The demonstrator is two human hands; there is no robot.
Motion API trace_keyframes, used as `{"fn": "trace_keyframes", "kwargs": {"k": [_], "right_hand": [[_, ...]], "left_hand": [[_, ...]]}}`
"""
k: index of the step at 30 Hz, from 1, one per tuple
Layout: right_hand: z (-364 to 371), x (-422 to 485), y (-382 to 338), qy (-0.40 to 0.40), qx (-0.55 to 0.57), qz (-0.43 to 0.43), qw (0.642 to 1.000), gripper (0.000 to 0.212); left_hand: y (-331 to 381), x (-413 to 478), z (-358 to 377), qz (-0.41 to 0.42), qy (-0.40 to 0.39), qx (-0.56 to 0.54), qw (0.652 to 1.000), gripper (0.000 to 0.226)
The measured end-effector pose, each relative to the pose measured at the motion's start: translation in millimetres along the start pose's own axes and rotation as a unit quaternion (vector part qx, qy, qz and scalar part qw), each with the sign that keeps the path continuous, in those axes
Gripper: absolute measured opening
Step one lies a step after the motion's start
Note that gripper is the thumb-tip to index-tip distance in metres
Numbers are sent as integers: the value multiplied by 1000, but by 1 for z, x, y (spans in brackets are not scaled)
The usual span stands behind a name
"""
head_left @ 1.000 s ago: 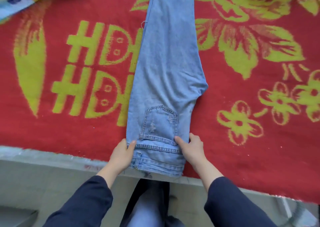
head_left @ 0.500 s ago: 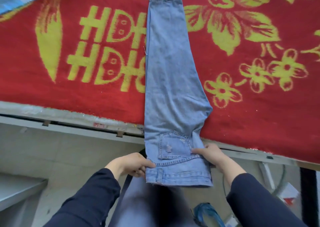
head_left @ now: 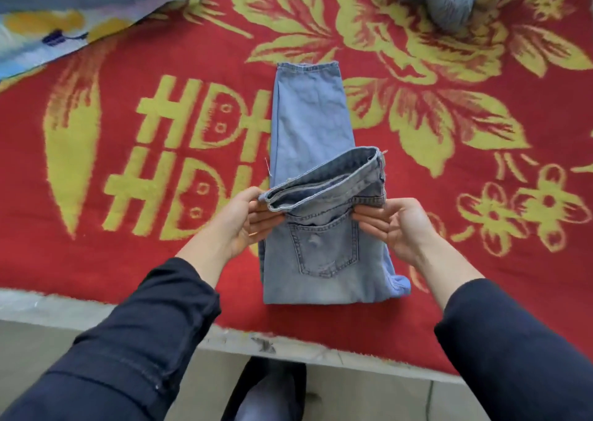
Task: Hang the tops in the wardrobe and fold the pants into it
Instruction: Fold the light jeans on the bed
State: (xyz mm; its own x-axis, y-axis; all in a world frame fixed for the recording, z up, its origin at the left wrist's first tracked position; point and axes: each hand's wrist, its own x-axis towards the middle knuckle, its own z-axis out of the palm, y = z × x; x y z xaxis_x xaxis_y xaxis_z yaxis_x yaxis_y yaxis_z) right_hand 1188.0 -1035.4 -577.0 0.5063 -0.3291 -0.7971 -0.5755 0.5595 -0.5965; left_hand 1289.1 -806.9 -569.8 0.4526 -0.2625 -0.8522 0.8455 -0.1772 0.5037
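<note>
Light blue jeans (head_left: 308, 125) lie lengthwise on a red blanket, legs together, hems at the far end. Their waistband end is lifted and doubled back over the legs, with the back pocket facing me. My left hand (head_left: 247, 221) pinches the left end of the waistband. On the other side, my right hand (head_left: 398, 224) grips the right edge just below the waistband. Both hands hold that end a little above the blanket.
The red blanket with yellow flowers and letters (head_left: 128, 228) covers a bed whose pale front edge (head_left: 96, 311) runs below my arms. A blue and yellow patterned cloth (head_left: 64, 25) lies at the far left, a grey garment (head_left: 449, 0) at the far right.
The jeans' waistband hung off the bed edge in my hands. It has since been lifted and carried forward over the legs, folding the jeans shorter.
</note>
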Motion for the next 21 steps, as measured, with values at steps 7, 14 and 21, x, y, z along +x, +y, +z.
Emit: {"fn": "trace_keyframes", "kwargs": {"k": [7,14,21], "right_hand": [[45,89,-78,9,-121,-85,989,10],[91,152,-152,41,-128,-177,975,10],[73,173,-91,42,-490,-252,833,74]], "left_hand": [[111,80,4,34,-6,68,997,26],[210,134,23,125,-9,52,991,24],[133,179,28,288,21,327,900,55]]}}
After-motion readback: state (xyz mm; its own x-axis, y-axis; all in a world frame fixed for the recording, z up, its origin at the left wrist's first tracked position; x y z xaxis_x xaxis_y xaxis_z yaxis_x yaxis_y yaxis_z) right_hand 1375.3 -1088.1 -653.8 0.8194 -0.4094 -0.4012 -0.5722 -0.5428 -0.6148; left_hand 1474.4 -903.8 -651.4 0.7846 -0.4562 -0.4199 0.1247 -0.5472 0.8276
